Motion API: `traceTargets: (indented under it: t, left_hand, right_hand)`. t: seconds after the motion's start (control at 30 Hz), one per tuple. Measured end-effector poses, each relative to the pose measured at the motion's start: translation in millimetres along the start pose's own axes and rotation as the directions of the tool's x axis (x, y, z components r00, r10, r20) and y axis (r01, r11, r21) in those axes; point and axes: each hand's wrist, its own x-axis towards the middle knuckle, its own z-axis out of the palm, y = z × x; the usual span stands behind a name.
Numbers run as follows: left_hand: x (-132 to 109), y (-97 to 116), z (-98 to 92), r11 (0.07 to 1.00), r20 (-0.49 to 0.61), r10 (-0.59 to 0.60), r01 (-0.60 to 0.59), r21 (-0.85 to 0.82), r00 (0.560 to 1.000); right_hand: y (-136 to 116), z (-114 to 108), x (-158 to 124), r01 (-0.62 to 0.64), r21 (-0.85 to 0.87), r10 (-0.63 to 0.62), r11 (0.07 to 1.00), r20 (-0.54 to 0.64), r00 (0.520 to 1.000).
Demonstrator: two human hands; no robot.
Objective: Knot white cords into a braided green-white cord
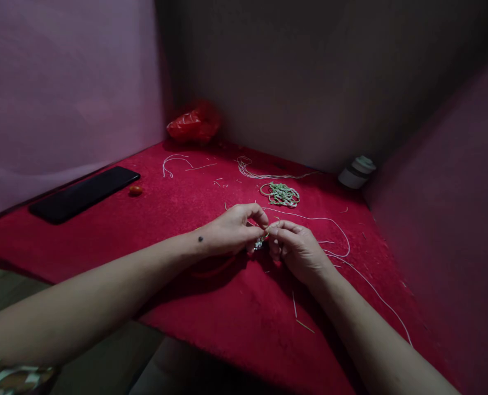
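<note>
1. Patterned sleeve (9, 376): at the lower left corner, on the left arm; both forearms are bare and reach forward over the table edge.
2. Red cloth table (236, 312): a deep red, felt-like cover that fills the corner between the walls.
3. Thread offcuts (295, 305): two short pale bits lying on the cloth just beside the right forearm.
4. Left hand (233, 230): knuckles up, thumb and forefinger pinched closed on the knotted piece, heel resting on the cloth.
5. Right hand (297, 249): facing the left, fingertips meeting it, pinched on the same knotted piece.
6. Knotted piece (261, 240): small, pale green and white, held between the two hands just above the cloth; its detail is too small to tell.
7. White cord (342, 241): runs from the fingers, loops to the right, then trails along the right forearm.
8. Green-and-white coil (281, 195): a loose bundle lying just beyond the hands.
9. Loose strands (252, 171): pale lengths lying farther back, with more to their left.
10. Black phone (83, 193): lying flat at far left, with a small orange object (135, 190) beside it.
11. White spool (357, 171): lying against the right wall.
12. Red plastic bag (192, 125): crumpled in the far corner
</note>
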Motion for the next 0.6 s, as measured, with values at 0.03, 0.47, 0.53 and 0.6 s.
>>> traceTargets:
  t: [0.03,0.47,0.53,0.6]
  left_hand:
    - [-0.3,0.5,1.6,1.0,0.008,-0.005,0.005,-0.018,1.0]
    - [6.6,-13.4,7.5,0.997,-0.028,0.04,-0.041,-0.07,0.999]
    - [5.4,-11.5,8.7,0.997,-0.035,0.014,-0.017,-0.081,0.999]
    - [3.5,-9.4,10.8,0.993,-0.034,-0.014,0.01,-0.116,0.999]
  right_hand:
    - [0.2,-0.1,0.0,0.0,0.001,0.0,1.0,0.004,1.0]
    - [0.9,2.6,-2.1,0.162,-0.214,-0.163,0.963,0.012,0.986]
    - [0.0,5.6,-3.4,0.176,-0.275,-0.19,0.945,-0.024,0.982]
    - [-0.6,8.0,-4.5,0.179,-0.33,-0.214,0.927,-0.074,0.974]
